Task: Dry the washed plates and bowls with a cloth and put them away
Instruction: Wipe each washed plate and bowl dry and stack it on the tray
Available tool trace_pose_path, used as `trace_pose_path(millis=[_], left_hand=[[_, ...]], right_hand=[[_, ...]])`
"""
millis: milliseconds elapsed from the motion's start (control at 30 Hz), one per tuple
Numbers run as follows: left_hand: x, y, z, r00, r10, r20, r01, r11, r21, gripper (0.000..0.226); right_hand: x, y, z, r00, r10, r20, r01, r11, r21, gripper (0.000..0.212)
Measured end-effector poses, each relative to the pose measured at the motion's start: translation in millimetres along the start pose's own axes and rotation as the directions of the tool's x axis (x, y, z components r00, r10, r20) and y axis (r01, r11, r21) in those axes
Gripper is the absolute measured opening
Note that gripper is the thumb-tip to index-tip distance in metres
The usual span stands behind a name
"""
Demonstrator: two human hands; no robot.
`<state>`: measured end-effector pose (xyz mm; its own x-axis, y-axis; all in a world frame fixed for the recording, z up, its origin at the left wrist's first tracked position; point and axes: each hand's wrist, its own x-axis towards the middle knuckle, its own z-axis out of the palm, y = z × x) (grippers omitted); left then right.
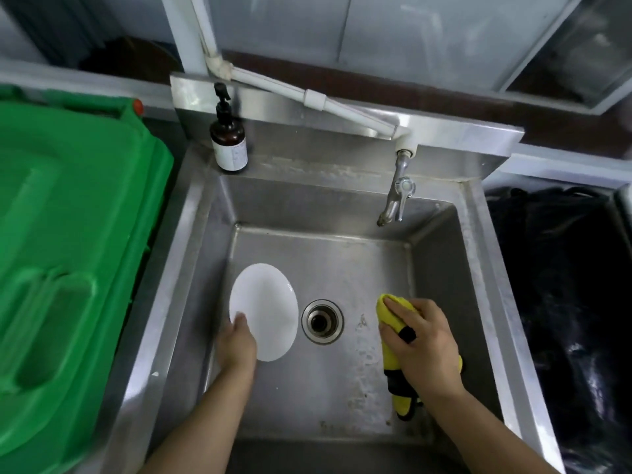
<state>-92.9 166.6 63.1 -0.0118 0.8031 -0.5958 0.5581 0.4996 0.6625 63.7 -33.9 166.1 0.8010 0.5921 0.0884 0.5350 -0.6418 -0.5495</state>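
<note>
bottle [229, 140] label too blurred to read

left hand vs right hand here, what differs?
The left hand grips the near edge of the white plate, thumb on its face; the right hand holds the yellow cloth. The left hand is by the sink's left wall, left of the drain; the right hand is on the drain's right. Only the right hand wears a dark ring. Both are over the basin, and cloth and plate are apart.
</note>
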Motion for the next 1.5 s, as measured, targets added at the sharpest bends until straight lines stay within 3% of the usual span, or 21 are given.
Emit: trace_pose_path(millis=[100, 200, 333, 433, 533, 667, 800, 900, 1067, 1167, 1233, 1367, 1500], left_hand=[[-19, 30, -19, 0.977, 0.213, 0.016, -0.213, 0.971, 0.104, 0.045], [-44, 62, -39, 0.906, 0.421, 0.051, -0.424, 0.896, 0.131, 0.037], [-90, 102, -64, 0.768, 0.639, 0.038, -0.63, 0.745, 0.22, 0.023], [-130, 131, -80, 0.626, 0.78, 0.008, -0.761, 0.609, 0.224, 0.032], [-172, 156, -93, 0.469, 0.881, -0.064, -0.853, 0.47, 0.226, 0.042], [-227, 182, -108, 0.386, 0.913, -0.136, -0.904, 0.403, 0.141, 0.027], [-283, 201, -115, 0.387, 0.896, -0.219, -0.92, 0.391, -0.028, 0.02], [-313, 206, -120, 0.414, 0.871, -0.265, -0.91, 0.397, -0.119, 0.024], [-339, 209, -129, 0.511, 0.821, -0.255, -0.851, 0.44, -0.287, 0.038], [-350, 213, -130, 0.502, 0.832, -0.237, -0.849, 0.423, -0.317, 0.049], [-353, 217, -131, 0.508, 0.827, -0.24, -0.842, 0.417, -0.343, 0.045], [-351, 235, -145, 0.542, 0.801, -0.254, -0.797, 0.395, -0.457, 0.044], [-343, 250, -171, 0.573, 0.769, -0.284, -0.757, 0.363, -0.543, 0.053]], right_hand=[[2, -9, -16, 1.0, 0.014, -0.024, -0.013, 1.0, 0.014, 0.038], [6, -20, -33, 0.999, 0.023, -0.041, -0.021, 0.999, 0.045, 0.04], [18, -45, -60, 0.999, 0.038, -0.013, -0.036, 0.989, 0.144, 0.047], [28, -68, -85, 1.0, 0.008, -0.009, -0.006, 0.967, 0.253, 0.051], [39, -93, -115, 0.999, 0.019, -0.041, 0.002, 0.886, 0.464, 0.052], [54, -122, -162, 0.996, -0.019, -0.084, 0.068, 0.773, 0.631, 0.056], [53, -144, -198, 0.962, -0.18, -0.205, 0.269, 0.744, 0.612, 0.073], [45, -146, -211, 0.871, -0.334, -0.361, 0.481, 0.728, 0.489, 0.074], [36, -150, -228, 0.796, -0.275, -0.539, 0.537, 0.732, 0.42, 0.059], [30, -168, -235, 0.698, -0.368, -0.614, 0.611, 0.753, 0.244, 0.054], [24, -187, -241, 0.633, -0.465, -0.619, 0.684, 0.71, 0.167, 0.049], [6, -222, -244, 0.436, -0.687, -0.581, 0.824, 0.564, -0.048, 0.047], [-6, -231, -230, 0.267, -0.794, -0.546, 0.913, 0.389, -0.12, 0.043]])
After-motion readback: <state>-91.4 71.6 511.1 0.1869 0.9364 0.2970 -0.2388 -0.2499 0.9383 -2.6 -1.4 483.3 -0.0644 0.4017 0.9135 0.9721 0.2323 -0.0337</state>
